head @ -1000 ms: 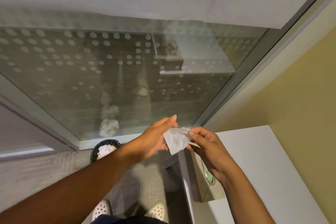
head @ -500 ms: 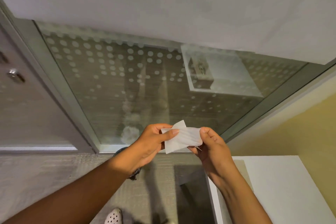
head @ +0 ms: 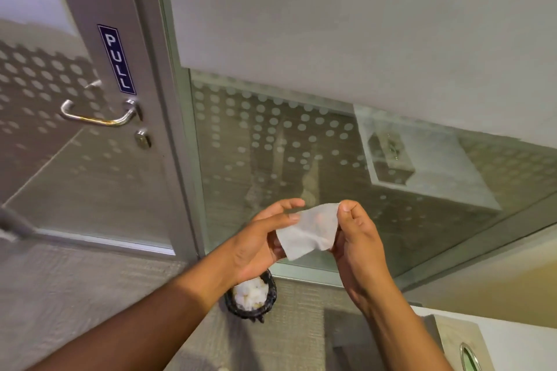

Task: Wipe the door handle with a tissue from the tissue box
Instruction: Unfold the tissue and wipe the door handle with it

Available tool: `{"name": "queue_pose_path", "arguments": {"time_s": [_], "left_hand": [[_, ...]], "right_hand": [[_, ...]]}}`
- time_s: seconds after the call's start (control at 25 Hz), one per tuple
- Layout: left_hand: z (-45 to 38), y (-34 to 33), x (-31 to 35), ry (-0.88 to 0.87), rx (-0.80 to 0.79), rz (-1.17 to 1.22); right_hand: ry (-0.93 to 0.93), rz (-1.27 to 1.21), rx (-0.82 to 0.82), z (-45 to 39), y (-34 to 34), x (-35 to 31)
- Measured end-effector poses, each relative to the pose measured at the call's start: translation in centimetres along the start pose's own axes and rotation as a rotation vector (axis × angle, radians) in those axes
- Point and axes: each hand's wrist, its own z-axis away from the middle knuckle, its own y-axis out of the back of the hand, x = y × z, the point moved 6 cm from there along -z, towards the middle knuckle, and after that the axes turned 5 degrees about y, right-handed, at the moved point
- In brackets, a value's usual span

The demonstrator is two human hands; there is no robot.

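Here: glass door [head: 90, 178], dotted frosting, steel door handle [head: 96, 117] at left; grey carpet [head: 60, 295]. Tissue [head: 309, 230] pinched between left hand [head: 259, 245] and right hand [head: 358, 247], well apart from handle.

Dim, even indoor light, wide-angle view
Straight frames bow at the edges; glass panel [head: 301, 159] carries hazy reflections; slight blur throughout

- The tissue box [head: 461, 346], below the right hand [head: 358, 247], is cut off by the bottom edge.
- The bin [head: 251, 300] is partly hidden behind the left hand [head: 259, 245].
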Motion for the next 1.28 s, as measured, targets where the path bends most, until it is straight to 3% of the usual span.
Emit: {"name": "queue_pose_path", "arguments": {"time_s": [0.32, 0.44, 0.6, 0.8, 0.96, 1.08, 1.28], "left_hand": [[2.8, 3.8, 3.2, -0.093, 0.068, -0.287], [3.8, 5.4, 4.8, -0.237, 0.275, -0.434], [5.6, 7.2, 7.7, -0.513, 0.533, -0.338], [6.2, 7.0, 8.7, -0.514, 0.459, 0.095], [7.6, 6.3, 9.3, -0.486, 0.619, -0.127], [9.2, 6.4, 10.3, -0.499, 0.686, -0.27], [10.9, 8.2, 11.0, -0.393, 0.454, -0.35]], "right_hand": [[0.057, 0.003, -0.204, -1.8, -5.8, -0.7], [0.104, 0.008, -0.295, -2.9, -7.0, -0.9], [0.283, 0.22, -0.406, -4.3, -8.4, -2.2], [0.227, 0.279, -0.549, -6.2, -9.6, -1.4], [0.038, 0.281, -0.874, -6.5, -11.5, 0.1], [-0.009, 0.407, -0.937, -6.8, -12.1, 0.4], [-0.099, 0.278, -1.036, -6.6, -14.2, 0.4]]}}
